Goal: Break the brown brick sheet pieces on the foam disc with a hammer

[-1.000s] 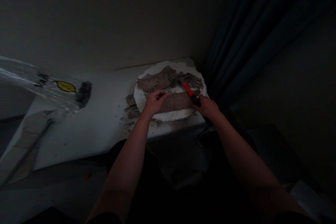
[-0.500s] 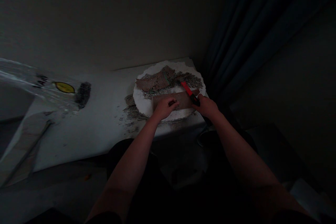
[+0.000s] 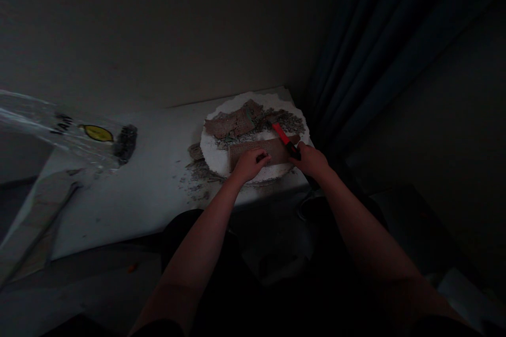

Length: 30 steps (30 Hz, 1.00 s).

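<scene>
A round white foam disc [image 3: 221, 160] lies on the white table, strewn with grey crumbs. A brown perforated strip [image 3: 274, 148] lies across its near half, and my left hand [image 3: 250, 164] presses down on it with curled fingers. Wrapped round the black grip of a red-handled cutter [image 3: 285, 139], my right hand [image 3: 312, 160] holds its blade at the strip's right end. More brown perforated pieces [image 3: 233, 124] lie further back on the disc.
The white table [image 3: 150, 189] carries grey debris left of the disc. A clear plastic bag [image 3: 63, 131] with a yellow label lies at the far left, beside a pale board [image 3: 35, 221]. A dark curtain [image 3: 375, 63] hangs at the right.
My left hand has slid right along the brown strip, from its left end towards its middle. The right hand and the cutter have barely moved.
</scene>
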Tool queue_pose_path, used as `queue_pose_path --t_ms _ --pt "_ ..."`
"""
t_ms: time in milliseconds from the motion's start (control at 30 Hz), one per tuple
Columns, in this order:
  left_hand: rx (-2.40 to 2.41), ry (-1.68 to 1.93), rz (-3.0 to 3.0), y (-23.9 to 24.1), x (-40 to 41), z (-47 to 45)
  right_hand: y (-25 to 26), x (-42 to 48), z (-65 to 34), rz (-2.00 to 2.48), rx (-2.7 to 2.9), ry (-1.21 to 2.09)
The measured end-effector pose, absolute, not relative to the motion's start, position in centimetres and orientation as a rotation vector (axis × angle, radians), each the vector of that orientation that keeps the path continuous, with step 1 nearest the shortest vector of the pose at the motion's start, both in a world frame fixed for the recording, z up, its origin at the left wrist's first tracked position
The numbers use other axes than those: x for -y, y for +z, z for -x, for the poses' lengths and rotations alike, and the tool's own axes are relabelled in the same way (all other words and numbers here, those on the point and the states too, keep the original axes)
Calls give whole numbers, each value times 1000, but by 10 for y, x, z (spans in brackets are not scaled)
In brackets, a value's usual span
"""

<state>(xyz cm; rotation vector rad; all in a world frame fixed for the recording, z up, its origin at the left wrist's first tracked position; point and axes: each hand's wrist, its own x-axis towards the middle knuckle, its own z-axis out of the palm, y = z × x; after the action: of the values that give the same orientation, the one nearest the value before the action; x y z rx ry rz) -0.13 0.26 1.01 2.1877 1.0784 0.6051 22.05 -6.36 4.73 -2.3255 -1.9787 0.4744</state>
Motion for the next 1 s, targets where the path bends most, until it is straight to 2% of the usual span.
queue_pose_path --t_ms 267,433,633,833,1000 --pt "-1060 600 -2230 8 -2 2 46 64 -218 2322 1959 498" --pt "-1048 601 -2284 6 0 2 44 63 -210 2213 1716 540" --pt "-1014 632 -2347 0 0 -1 69 104 -206 1831 1352 894" --pt "-1039 694 -2359 -10 2 -2 87 170 -206 1912 1387 747" --pt "-1063 722 -2338 -15 3 -3 98 210 -192 1951 1565 750"
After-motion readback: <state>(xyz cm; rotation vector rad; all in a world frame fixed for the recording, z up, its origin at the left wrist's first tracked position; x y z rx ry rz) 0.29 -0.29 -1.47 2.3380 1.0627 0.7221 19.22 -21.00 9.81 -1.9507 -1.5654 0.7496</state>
